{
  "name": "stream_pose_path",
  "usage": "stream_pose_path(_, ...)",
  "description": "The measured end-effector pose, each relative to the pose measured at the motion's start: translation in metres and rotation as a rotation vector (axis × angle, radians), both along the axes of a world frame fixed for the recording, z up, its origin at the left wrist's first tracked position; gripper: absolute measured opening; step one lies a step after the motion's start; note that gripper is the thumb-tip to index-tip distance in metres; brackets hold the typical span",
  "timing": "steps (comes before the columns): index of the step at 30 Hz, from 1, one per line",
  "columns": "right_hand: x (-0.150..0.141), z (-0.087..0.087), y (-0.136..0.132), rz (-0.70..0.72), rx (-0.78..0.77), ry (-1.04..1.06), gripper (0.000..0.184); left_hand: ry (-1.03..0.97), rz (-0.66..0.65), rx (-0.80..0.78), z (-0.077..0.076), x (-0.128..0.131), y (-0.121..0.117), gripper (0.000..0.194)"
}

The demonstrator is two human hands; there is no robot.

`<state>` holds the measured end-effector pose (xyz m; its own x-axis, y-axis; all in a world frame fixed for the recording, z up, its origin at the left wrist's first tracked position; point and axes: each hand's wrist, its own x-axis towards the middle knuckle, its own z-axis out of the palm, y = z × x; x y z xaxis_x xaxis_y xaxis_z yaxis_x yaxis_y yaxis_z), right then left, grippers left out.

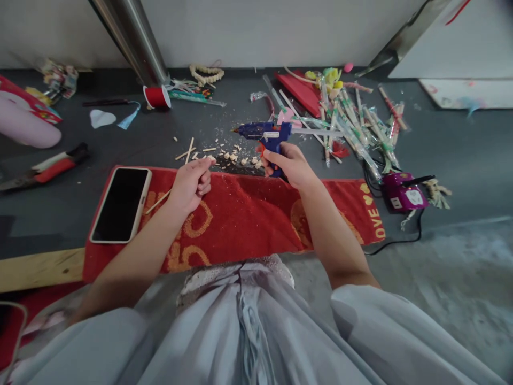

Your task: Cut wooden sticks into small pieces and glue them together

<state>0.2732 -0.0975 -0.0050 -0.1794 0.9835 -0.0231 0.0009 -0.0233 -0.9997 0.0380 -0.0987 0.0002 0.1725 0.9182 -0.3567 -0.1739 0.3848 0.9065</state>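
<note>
A blue hot glue gun [270,132] is gripped in my right hand [294,166], its nozzle pointing left and a clear glue stick jutting from its back. The fingers wrap the handle by the orange trigger. My left hand [191,184] is closed in a pinch over the red towel [248,214]; what sits at its fingertips is too small to name. A thin wooden stick [158,201] shows beside the left wrist. Beyond the hands lie small pale wood bits [230,156] and short crossed sticks [189,151] on the dark table [160,141].
Left of my arm, a phone [121,205] lies on the towel, with pliers [52,167] farther left. A red thread spool [157,97] stands behind. Wrapped sticks [356,120] pile up at right, near a purple box [403,191] with a black cord.
</note>
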Motion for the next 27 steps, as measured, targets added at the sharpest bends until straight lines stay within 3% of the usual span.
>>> stream_pose_path(19,0.0049,0.0077,-0.0067,0.133,0.019,-0.111,0.035,-0.096,0.042,-0.042,0.0012,-0.0004,0.002,0.009)
stream_pose_path(27,0.0031,0.0036,-0.0086,0.251,-0.022,0.028,0.041,-0.108,0.03,-0.032,0.0017,-0.0003,0.0013,0.008)
